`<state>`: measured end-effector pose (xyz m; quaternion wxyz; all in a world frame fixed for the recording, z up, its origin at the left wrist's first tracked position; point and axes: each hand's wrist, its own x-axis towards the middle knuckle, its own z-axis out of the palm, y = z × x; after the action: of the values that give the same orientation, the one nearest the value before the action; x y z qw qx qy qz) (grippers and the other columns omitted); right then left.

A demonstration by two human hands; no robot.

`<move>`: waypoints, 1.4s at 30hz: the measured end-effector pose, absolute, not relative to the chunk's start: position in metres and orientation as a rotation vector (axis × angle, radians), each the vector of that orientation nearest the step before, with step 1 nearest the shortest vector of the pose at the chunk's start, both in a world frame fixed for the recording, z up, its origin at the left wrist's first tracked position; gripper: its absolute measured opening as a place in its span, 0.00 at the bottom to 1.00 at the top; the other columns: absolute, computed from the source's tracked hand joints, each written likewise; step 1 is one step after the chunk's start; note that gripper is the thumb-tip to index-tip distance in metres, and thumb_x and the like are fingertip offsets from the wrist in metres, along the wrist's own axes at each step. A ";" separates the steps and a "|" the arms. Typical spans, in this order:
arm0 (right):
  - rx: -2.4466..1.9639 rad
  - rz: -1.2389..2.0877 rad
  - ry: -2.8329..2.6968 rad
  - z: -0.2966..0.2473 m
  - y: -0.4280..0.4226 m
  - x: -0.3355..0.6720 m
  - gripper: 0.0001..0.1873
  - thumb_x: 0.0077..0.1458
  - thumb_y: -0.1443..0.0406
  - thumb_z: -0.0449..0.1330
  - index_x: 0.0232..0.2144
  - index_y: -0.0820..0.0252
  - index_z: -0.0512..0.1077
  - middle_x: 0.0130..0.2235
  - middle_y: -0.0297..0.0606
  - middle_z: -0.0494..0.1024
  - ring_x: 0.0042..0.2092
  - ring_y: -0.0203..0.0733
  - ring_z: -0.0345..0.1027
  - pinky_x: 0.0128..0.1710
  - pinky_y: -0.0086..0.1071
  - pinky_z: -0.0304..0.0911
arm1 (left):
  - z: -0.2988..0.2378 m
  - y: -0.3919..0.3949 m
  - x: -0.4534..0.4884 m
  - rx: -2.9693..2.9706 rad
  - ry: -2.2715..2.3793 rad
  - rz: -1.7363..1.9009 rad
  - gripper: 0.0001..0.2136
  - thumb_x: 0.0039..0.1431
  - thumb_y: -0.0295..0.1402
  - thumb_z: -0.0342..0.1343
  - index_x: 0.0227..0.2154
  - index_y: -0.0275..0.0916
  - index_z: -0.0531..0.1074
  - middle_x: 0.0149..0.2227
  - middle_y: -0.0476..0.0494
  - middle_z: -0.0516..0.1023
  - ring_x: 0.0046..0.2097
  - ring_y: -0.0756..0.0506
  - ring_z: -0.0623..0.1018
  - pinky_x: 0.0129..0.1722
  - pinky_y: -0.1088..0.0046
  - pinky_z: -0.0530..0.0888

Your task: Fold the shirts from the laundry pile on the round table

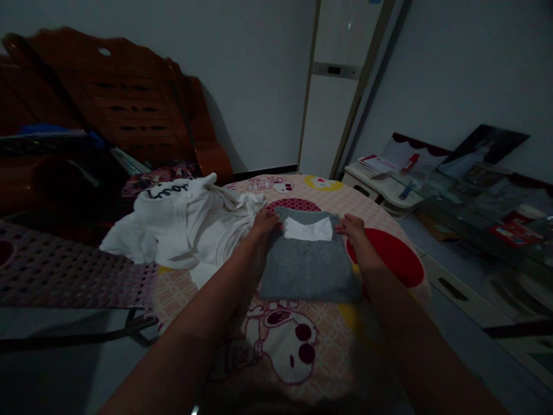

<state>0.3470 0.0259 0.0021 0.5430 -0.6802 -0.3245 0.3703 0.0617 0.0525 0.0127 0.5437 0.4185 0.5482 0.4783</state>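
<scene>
A grey shirt [310,275] lies folded into a flat rectangle on the round table, with a white patch [307,229] showing at its neckline and a small mark below that. At its far left corner, my left hand [264,225] has its fingers closed on the cloth edge. My right hand [352,226] pinches the opposite far corner, its fingertips on the fabric. Left of the shirt, a loose heap of white clothing [181,219] with dark lettering spreads over the table edge.
Beneath the shirt is a patterned tablecloth [328,340] with cartoon figures and red and yellow spots. A carved wooden chair [129,98] and a woven seat [82,271] stand left. A tall white cabinet unit [328,115] is behind. A glass-topped stand [470,202] holds pictures and papers at right.
</scene>
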 end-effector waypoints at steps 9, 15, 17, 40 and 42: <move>-1.653 1.020 -0.704 0.008 0.053 0.343 0.18 0.46 0.80 0.65 0.40 0.66 0.70 0.20 0.30 0.73 0.19 0.33 0.68 0.18 0.24 0.69 | 0.009 0.096 0.075 0.743 1.355 0.990 0.09 0.54 0.17 0.63 0.31 0.35 0.71 0.19 0.53 0.71 0.21 0.54 0.72 0.27 0.79 0.75; -1.737 0.971 -0.762 0.009 0.061 0.338 0.11 0.46 0.79 0.66 0.28 0.64 0.71 0.14 0.28 0.69 0.13 0.33 0.62 0.09 0.21 0.56 | 0.010 0.105 0.080 0.783 1.388 0.946 0.06 0.57 0.18 0.60 0.32 0.33 0.72 0.16 0.53 0.69 0.17 0.55 0.69 0.19 0.83 0.69; -1.725 0.941 -0.775 0.013 0.057 0.336 0.13 0.45 0.78 0.67 0.28 0.63 0.69 0.15 0.29 0.70 0.15 0.34 0.66 0.10 0.19 0.56 | 0.013 0.100 0.080 0.799 1.359 0.969 0.05 0.58 0.18 0.59 0.34 0.33 0.72 0.18 0.52 0.71 0.18 0.54 0.72 0.20 0.83 0.71; -1.342 0.968 -1.141 0.008 -0.114 0.352 0.15 0.38 0.60 0.71 0.31 0.60 0.81 0.34 0.42 0.84 0.30 0.42 0.77 0.32 0.34 0.73 | 0.030 -0.049 0.009 1.535 1.002 0.681 0.24 0.43 0.46 0.69 0.40 0.35 0.79 0.37 0.43 0.81 0.37 0.44 0.79 0.37 0.70 0.75; -1.378 0.979 -1.203 -0.003 -0.116 0.354 0.16 0.38 0.58 0.71 0.31 0.60 0.82 0.34 0.43 0.84 0.32 0.44 0.77 0.33 0.35 0.73 | 0.022 -0.049 0.006 1.580 1.032 0.633 0.22 0.44 0.49 0.67 0.36 0.35 0.80 0.35 0.43 0.81 0.37 0.44 0.78 0.37 0.71 0.73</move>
<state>0.3538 -0.1163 -0.0028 0.5085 -0.5720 -0.4992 0.4061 0.0065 -0.0486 0.0223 0.5444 0.6657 0.4351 0.2668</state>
